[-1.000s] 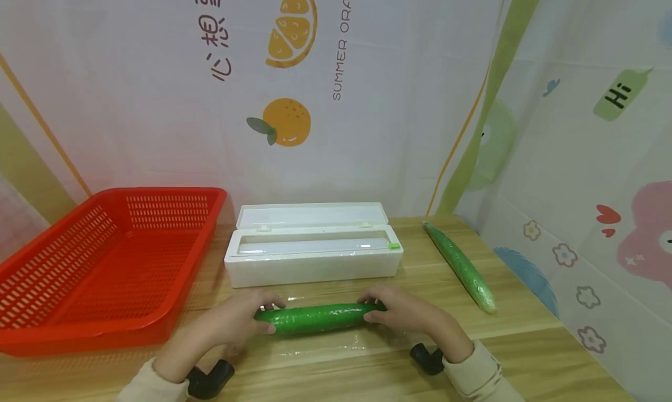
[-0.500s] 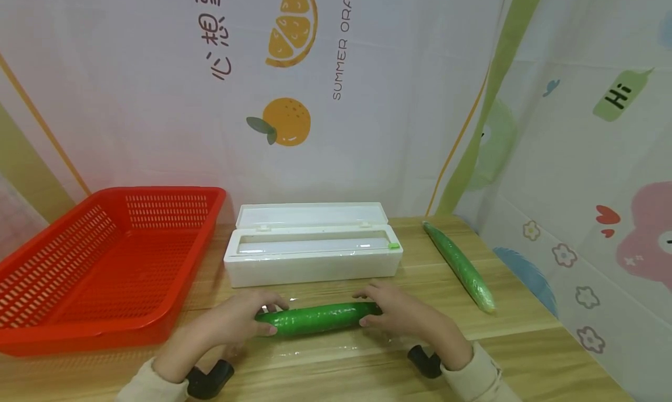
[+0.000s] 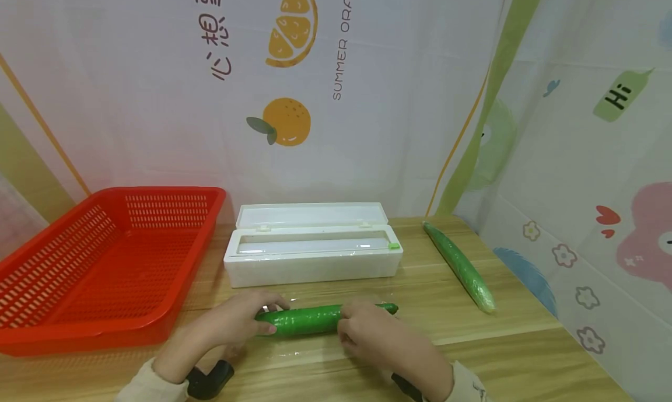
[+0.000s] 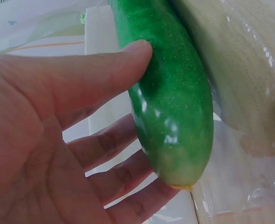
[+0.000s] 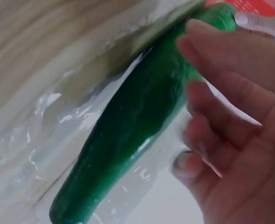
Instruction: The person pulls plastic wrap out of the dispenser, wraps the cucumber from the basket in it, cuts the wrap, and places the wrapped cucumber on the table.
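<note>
A green cucumber [image 3: 310, 320] lies crosswise on clear plastic film [image 5: 53, 100] spread over the wooden table. My left hand [image 3: 238, 317] holds its left end; in the left wrist view the thumb rests on the near side, the fingers behind. My right hand [image 3: 370, 332] is at the cucumber's right half, fingers loosely bent, with the narrow tip showing past it. In the right wrist view the thumb and index fingertip are close together over the cucumber's skin. Just behind is an open white cling film box [image 3: 315, 268] with a roll inside and a green slider [image 3: 394, 246].
A red plastic basket [image 3: 178, 285] stands at the left. A second cucumber [image 3: 462, 268], glossy as if wrapped, lies slanted at the right of the table [image 3: 504, 355]. A printed cloth [image 3: 394, 128] hangs behind the table and along its right side.
My right hand has moved left from the cucumber's right end toward its middle, uncovering the narrow tip. My left hand and the cucumber have stayed nearly where they were.
</note>
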Action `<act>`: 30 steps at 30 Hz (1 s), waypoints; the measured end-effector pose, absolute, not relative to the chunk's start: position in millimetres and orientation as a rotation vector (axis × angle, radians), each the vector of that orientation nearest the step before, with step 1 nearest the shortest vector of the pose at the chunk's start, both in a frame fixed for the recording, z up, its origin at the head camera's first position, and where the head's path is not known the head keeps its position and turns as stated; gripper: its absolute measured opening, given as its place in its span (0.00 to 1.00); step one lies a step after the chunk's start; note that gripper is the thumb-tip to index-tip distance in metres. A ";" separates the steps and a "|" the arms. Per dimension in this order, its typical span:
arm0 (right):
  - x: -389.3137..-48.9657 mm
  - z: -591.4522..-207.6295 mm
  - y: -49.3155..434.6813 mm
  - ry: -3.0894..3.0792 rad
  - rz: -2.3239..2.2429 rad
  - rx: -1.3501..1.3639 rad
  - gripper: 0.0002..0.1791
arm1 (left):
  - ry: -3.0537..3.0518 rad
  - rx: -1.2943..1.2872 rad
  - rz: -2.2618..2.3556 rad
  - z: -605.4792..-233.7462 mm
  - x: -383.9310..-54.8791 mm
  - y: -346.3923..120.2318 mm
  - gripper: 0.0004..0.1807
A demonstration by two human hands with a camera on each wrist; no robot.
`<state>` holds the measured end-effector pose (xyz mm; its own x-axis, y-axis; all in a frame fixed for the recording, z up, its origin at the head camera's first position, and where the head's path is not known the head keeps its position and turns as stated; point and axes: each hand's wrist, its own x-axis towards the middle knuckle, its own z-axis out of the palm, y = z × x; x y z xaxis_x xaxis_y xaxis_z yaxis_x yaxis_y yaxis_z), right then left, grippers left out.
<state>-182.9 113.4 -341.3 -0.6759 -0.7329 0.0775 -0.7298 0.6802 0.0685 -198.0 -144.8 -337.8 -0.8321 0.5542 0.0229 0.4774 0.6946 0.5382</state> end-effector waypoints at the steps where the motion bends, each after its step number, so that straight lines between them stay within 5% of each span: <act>1: -181.5 -341.9 112.0 -2.839 -0.058 1.202 0.06 | 2.759 0.842 0.817 -337.9 -198.0 -144.7 0.19; 30: -188.8 -351.5 118.4 -2.632 -0.085 1.191 0.06 | 2.774 0.953 0.832 -337.1 -194.9 -140.2 0.17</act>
